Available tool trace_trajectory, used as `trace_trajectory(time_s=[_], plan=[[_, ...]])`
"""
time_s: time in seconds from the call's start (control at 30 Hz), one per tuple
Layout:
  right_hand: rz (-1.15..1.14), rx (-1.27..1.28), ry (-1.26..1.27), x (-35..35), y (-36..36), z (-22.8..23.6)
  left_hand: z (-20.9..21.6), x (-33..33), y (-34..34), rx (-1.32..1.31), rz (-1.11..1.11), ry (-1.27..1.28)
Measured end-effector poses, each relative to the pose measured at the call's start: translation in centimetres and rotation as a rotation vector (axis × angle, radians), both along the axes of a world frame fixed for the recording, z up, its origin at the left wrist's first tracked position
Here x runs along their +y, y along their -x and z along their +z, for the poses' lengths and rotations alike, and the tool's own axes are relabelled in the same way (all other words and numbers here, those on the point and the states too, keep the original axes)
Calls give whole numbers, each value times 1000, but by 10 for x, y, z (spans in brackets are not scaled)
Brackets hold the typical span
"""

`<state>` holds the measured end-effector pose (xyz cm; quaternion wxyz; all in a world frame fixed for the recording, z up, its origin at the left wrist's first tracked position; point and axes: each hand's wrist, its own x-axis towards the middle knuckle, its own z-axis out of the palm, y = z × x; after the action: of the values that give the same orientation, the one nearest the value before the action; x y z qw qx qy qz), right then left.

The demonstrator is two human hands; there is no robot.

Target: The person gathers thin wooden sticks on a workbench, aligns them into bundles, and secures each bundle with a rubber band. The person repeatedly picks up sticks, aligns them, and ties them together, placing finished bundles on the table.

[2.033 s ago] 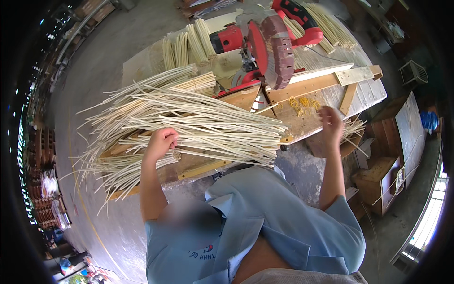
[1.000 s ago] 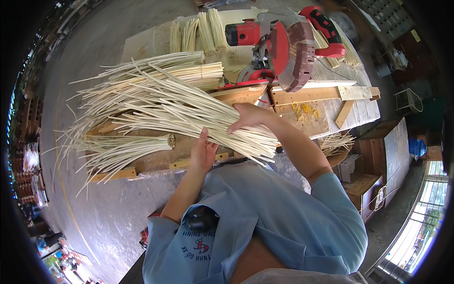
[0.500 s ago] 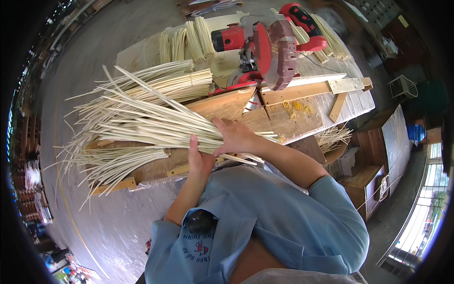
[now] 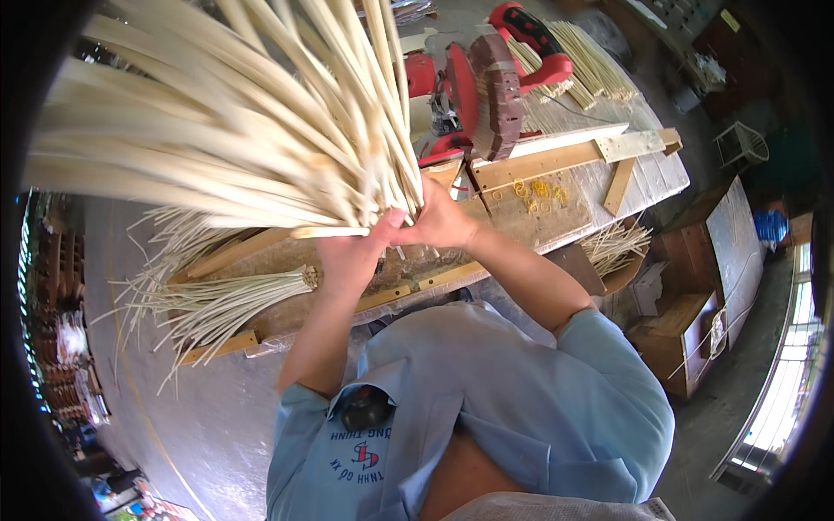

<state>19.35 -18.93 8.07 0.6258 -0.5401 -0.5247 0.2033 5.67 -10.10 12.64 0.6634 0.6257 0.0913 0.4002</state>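
Observation:
A large bundle of pale rattan canes (image 4: 287, 148) is lifted off the bench, its far ends fanned out up and to the left and partly smeared by motion. My left hand (image 4: 347, 256) and my right hand (image 4: 441, 219) are closed around its near end, thumbs close together. One cane sticks out sideways above my left wrist. Below and left of my hands, a second bundle of thin canes (image 4: 243, 291) lies on the wooden bench (image 4: 512, 221), with more canes behind it. The lifted bundle hides much of the far left of the bench.
A red miter saw (image 4: 473, 91) stands beyond my right hand, beside a wooden fence (image 4: 547, 165). Loose yellow rubber bands (image 4: 540, 189) lie right of it. More cane bundles (image 4: 591, 61) rest at the far right. A box of cane pieces (image 4: 617, 247) sits below the bench's right end.
Both hands have raised the cane bundle from the bench, its fanned ends swinging up toward the view. My left hand has moved up to grip the near end next to my right.

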Motion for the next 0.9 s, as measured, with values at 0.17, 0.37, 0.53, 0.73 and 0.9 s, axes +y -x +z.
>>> trace_trajectory(time_s=[0.17,0.37,0.53,0.73,0.9], plan=[[-105,56,166,-10,11,-63,-73,13,8,224,-100,126],[-316,-66,107,1,31,-76,-74,14,-12,54,7,132],[-102,4,43,2,16,-62,-55,21,-1,47,-63,183],[156,-94,263,10,-10,-63,-57,33,2,117,-336,138],[-159,-156,189,7,18,-63,-72,39,10,275,-174,65]])
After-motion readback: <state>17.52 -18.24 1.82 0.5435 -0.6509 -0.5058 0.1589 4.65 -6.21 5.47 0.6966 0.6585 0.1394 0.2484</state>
